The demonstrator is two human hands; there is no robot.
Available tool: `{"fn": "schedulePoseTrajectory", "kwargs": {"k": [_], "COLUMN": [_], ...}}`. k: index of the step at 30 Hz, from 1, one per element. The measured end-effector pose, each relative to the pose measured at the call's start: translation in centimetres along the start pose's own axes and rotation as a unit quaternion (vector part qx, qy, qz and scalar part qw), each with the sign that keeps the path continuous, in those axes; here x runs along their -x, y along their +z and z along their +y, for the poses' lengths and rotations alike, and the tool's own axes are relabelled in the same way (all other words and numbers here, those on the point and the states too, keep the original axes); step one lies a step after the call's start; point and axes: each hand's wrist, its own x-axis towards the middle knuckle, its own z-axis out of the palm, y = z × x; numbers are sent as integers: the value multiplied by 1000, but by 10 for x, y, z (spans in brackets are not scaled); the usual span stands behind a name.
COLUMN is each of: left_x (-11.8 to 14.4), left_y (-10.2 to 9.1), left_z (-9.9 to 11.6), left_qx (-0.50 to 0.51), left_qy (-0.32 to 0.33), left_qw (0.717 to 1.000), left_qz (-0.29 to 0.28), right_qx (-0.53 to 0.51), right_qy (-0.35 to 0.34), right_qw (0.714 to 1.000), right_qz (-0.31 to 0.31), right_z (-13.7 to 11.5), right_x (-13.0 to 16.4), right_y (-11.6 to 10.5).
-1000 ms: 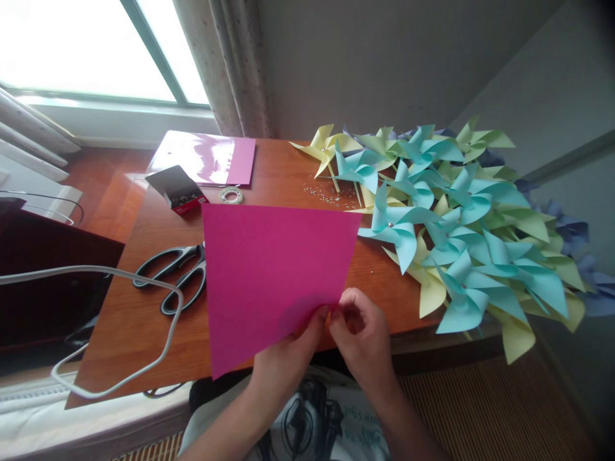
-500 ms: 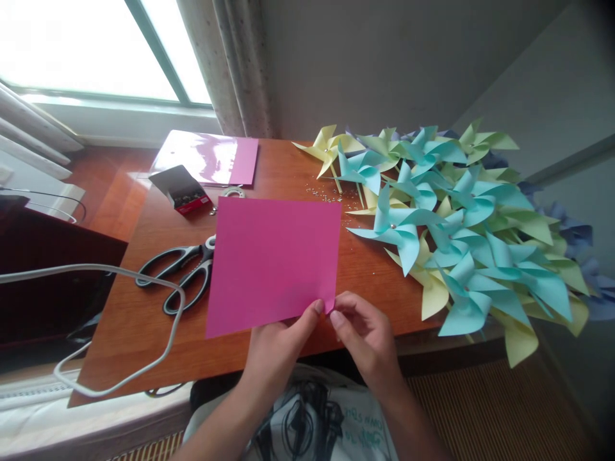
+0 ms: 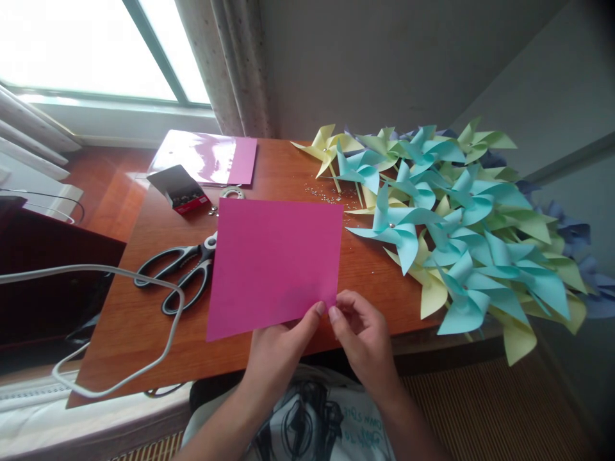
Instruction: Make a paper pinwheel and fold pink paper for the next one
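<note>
A square sheet of magenta paper (image 3: 276, 262) is held up over the near part of the table. My left hand (image 3: 278, 349) grips its lower edge, thumb on the front and fingers hidden behind. At the lower right corner, my right hand (image 3: 362, 330) pinches the paper between thumb and forefinger. The sheet looks flat. Just left of it lie scissors (image 3: 192, 275) with black and grey handles, their blades hidden under the paper.
Paper pinwheels (image 3: 466, 237) in blue, yellow, green and purple cover the table's right side. Tiny bits (image 3: 324, 194) are scattered beside them. Behind the sheet are a small open box (image 3: 185, 195), a tape roll (image 3: 232, 192) and a pink paper pack (image 3: 206, 157). A white cable (image 3: 173, 333) loops at left.
The sheet's lower right corner, slightly bent up before, now lies flatter under my right fingers. Both hands keep nearly the same place.
</note>
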Motion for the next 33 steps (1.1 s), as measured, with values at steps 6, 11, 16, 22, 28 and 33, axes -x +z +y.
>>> {"fn": "schedulePoseTrajectory", "kwargs": {"k": [6, 11, 16, 22, 28, 33], "left_x": [2, 0, -3, -1, -1, -2], "left_y": [0, 0, -2, 0, 0, 1], "left_z": [1, -5, -6, -4, -9, -9], "left_qx": [-4, 18, -5, 6, 35, 109], "left_qy": [-10, 17, 50, 42, 30, -1], "left_qw": [1000, 998, 998, 998, 998, 993], "left_qz": [17, 50, 37, 40, 31, 44], "right_qx": [8, 25, 7, 2, -28, -63], "right_qy": [3, 3, -3, 1, 8, 13], "right_qw": [1000, 999, 1000, 1000, 999, 997], "right_qz": [19, 22, 12, 13, -30, -44], "right_z": [1, -1, -2, 2, -6, -10], "right_x": [2, 2, 4, 3, 1, 3], "right_y": [3, 3, 3, 2, -1, -6]}}
